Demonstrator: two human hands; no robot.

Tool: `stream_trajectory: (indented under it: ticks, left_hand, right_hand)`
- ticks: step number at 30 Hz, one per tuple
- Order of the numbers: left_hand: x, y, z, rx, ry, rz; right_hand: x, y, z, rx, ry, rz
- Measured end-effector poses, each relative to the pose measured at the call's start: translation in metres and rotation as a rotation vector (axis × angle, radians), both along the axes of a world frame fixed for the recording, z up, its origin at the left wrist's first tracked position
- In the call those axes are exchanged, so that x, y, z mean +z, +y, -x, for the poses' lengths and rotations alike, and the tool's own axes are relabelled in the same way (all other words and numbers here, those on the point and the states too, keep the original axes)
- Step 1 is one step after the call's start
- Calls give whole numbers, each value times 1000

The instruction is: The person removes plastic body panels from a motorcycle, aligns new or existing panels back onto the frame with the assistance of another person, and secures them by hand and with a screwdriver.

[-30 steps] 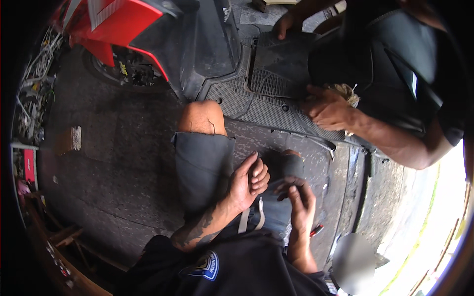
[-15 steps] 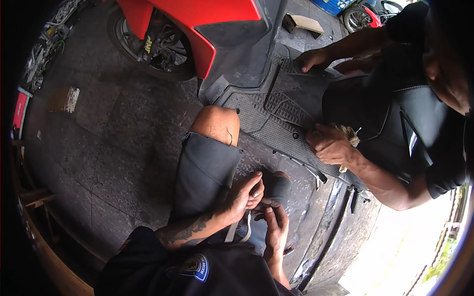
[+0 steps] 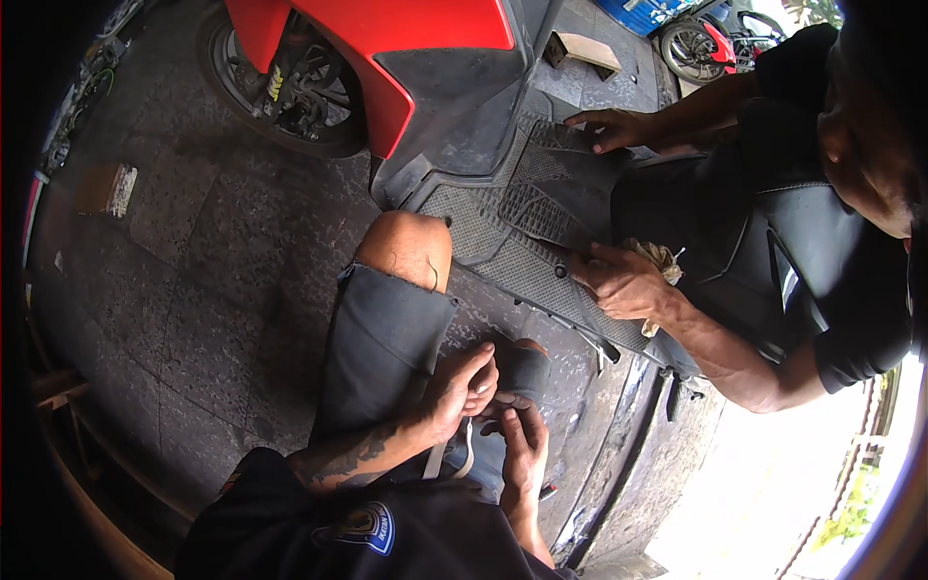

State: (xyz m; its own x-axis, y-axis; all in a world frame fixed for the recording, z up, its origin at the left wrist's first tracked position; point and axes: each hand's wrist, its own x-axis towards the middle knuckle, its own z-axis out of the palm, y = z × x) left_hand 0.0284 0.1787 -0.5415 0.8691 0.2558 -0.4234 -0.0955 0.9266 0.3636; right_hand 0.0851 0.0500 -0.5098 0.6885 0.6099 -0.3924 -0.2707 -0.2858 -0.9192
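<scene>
My left hand (image 3: 464, 391) is held over my lap, its fingers curled in and its thumb along the top. Close beside it, my right hand (image 3: 523, 447) has its thumb and fingers brought together at the left hand's fingertips. Whatever small thing they may hold is too hidden to name. Below them hangs a pale cord (image 3: 467, 449), against my trousers. Ahead is a scooter's ridged footboard (image 3: 464, 222) with a dark rubber mat (image 3: 541, 208). A co-worker's near hand (image 3: 623, 280) rests there with a crumpled cloth (image 3: 657, 259); their far hand (image 3: 614, 129) touches the mat.
The scooter's red front panel (image 3: 425, 24) and front wheel (image 3: 290, 92) stand ahead. A wooden block (image 3: 108, 190) lies on the dark tiled floor at left. Farther back are a low wooden stool (image 3: 585, 53), a blue drum (image 3: 643, 12) and a red motorbike (image 3: 710, 48).
The whole view has shifted slightly, so most things sit farther left. The co-worker's far hand has spread its fingers over the mat. My hands stay together in nearly the same pose.
</scene>
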Motion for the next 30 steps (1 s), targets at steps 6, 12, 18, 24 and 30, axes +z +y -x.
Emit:
stream_trajectory:
  ticks: [6, 12, 18, 24, 30]
  left_hand:
    - [-4, -3, 0, 28, -29, 26]
    - [-1, -1, 2, 16, -20, 38]
    - [-1, -2, 3, 12, -35, 13]
    - [-2, -3, 2, 11, -35, 7]
    - [1, 0, 2, 9, -36, 17]
  right_hand:
    - [-4, -3, 0, -11, -15, 20]
    - [-7, -5, 2, -8, -19, -2]
    - [-5, -5, 5, 3, -9, -28]
    - [-7, -10, 4, -1, 8, -34]
    - [-5, -12, 7, 23, 32, -37]
